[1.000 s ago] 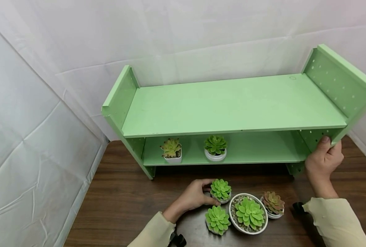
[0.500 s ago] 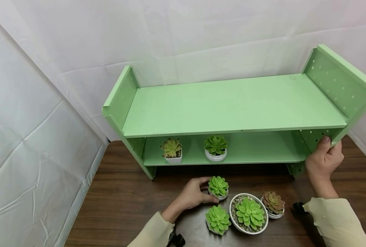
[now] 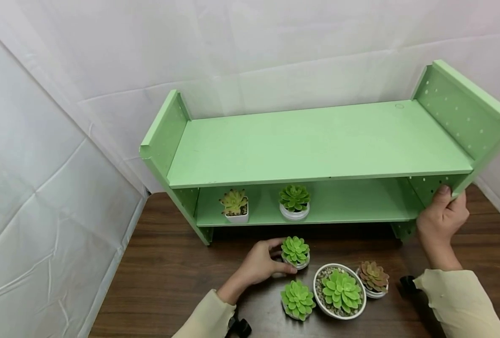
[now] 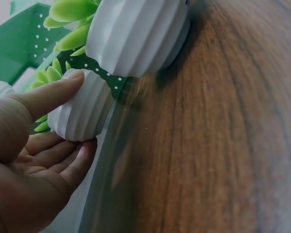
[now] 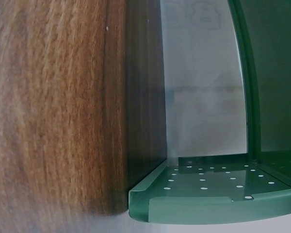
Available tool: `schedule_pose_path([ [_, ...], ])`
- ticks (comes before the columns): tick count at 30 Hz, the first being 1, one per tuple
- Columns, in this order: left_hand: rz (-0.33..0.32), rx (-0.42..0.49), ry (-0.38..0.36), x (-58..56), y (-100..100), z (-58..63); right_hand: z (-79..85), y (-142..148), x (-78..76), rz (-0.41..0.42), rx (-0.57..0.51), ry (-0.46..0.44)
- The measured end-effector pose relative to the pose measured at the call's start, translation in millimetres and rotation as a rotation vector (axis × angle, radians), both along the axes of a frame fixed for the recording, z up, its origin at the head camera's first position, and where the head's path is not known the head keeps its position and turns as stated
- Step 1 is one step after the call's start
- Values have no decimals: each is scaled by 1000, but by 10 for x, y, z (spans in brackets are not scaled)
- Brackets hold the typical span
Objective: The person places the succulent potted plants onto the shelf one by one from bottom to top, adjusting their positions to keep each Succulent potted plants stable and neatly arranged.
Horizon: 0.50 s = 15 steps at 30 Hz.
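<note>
My left hand [image 3: 258, 264] holds a small green succulent [image 3: 295, 249] between thumb and fingers, just in front of the green shelf [image 3: 317, 143]. In the left wrist view its white ribbed pot [image 4: 83, 108] sits between the thumb and the fingertips. The pot's lift off the table, if any, is hard to judge. At the right, my right hand [image 3: 442, 219] grips the front edge of the shelf's side panel, thumb on the inner face. On the lower board stand a yellowish succulent [image 3: 235, 205] in a square white pot and a green succulent [image 3: 294, 199] in a round white pot.
Near the front of the brown wood table [image 3: 157, 281] stand another small green succulent [image 3: 298, 299], a larger succulent in a wide white bowl [image 3: 340, 292] and a reddish succulent [image 3: 373, 278]. White cloth [image 3: 275, 51] hangs behind the shelf and at the left.
My left hand has moved the small succulent slightly left and toward the shelf, away from the other pots. The right hand keeps its grip on the side panel.
</note>
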<state>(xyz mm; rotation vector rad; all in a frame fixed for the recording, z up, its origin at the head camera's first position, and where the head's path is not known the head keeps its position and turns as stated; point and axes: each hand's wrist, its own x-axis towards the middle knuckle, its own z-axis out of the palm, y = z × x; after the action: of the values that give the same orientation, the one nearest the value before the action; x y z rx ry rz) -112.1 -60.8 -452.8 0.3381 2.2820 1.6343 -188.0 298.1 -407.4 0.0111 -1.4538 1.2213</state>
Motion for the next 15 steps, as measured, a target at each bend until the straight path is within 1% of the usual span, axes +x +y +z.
schedule_pose_path([
  [3,0,-14,14,1,10,32,7,-4,5,-6,0,-6],
  [10,8,-19,11,6,23,94,-57,49,-27,-16,2,-18],
  [15,10,-41,23,22,20,137,-70,57,-25,-20,7,-23],
])
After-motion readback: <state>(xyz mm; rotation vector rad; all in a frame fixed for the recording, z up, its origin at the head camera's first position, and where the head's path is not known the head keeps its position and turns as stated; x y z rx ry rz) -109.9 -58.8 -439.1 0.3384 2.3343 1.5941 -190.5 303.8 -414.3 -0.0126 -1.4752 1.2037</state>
